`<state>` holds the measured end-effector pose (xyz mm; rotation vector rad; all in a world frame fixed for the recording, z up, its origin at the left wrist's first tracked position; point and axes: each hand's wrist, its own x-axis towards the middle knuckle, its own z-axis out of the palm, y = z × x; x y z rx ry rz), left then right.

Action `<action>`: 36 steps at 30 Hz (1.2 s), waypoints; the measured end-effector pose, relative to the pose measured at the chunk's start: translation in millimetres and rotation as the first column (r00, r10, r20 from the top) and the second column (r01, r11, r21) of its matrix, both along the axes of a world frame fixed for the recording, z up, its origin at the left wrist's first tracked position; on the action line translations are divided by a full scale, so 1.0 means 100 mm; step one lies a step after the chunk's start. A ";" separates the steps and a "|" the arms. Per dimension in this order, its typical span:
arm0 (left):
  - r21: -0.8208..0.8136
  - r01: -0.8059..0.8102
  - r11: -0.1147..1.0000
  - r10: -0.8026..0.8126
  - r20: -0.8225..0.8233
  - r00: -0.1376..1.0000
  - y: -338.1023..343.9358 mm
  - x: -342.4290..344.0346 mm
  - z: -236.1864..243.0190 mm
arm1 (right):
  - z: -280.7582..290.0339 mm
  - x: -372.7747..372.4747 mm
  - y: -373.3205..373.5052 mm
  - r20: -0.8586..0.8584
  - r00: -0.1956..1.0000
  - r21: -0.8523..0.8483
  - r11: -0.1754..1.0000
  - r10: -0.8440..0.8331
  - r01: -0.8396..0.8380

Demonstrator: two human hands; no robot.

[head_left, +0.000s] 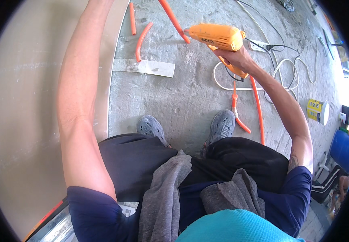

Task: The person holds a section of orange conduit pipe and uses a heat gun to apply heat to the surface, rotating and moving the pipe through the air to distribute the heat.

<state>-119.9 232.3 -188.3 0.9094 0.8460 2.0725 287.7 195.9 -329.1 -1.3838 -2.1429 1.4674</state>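
My right hand [241,60] is wrapped round the handle of an orange heat gun [216,36], which points to the left. Its nozzle meets an orange pipe [173,20] near the pipe's lower end, though whether they touch I cannot tell. That pipe runs up and out at the top edge. My left forearm [79,76] stretches up along the left side, and the hand is cut off by the top edge. Two shorter orange pieces, one straight [132,19] and one curved [143,42], lie left of the gun.
A pale flat strip [154,67] lies below the curved piece. Near my right foot are a long orange pipe [257,111] and a bent one [242,123]. Cables loop round a white power strip [259,45]. A large tan board [29,101] fills the left. A yellow-and-white tub [317,111] stands right.
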 end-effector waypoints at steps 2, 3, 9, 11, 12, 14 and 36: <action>-0.009 -0.016 1.000 0.016 0.037 0.999 -0.02 0.03 0.02 | -0.09 0.07 0.05 0.024 0.999 0.009 0.999 0.035 -0.035; -0.019 -0.011 1.000 0.013 0.085 0.996 -0.04 0.04 0.03 | -0.13 0.09 0.07 0.024 0.999 0.009 0.999 0.034 -0.034; -0.041 -0.016 0.999 0.021 0.126 0.992 -0.15 0.08 0.12 | -0.20 0.15 0.09 0.130 0.991 0.019 1.000 -0.010 0.007; -0.014 0.012 1.000 -0.011 0.106 0.994 -0.17 0.07 0.11 | -0.15 0.13 0.05 0.057 0.997 0.043 0.998 -0.043 0.040; -0.022 -0.011 1.000 0.013 0.079 0.997 -0.17 0.07 0.09 | -0.12 0.13 0.04 0.057 0.997 0.043 0.998 -0.042 0.040; -0.029 -0.031 0.999 0.033 0.054 0.998 -0.18 0.12 0.08 | -0.05 0.12 0.02 -0.013 0.999 -0.024 0.998 -0.051 0.051; -0.020 0.086 0.996 -0.086 -0.035 0.996 -0.06 0.21 0.13 | 0.57 -0.20 -0.03 -0.179 0.983 0.156 0.988 0.046 -0.018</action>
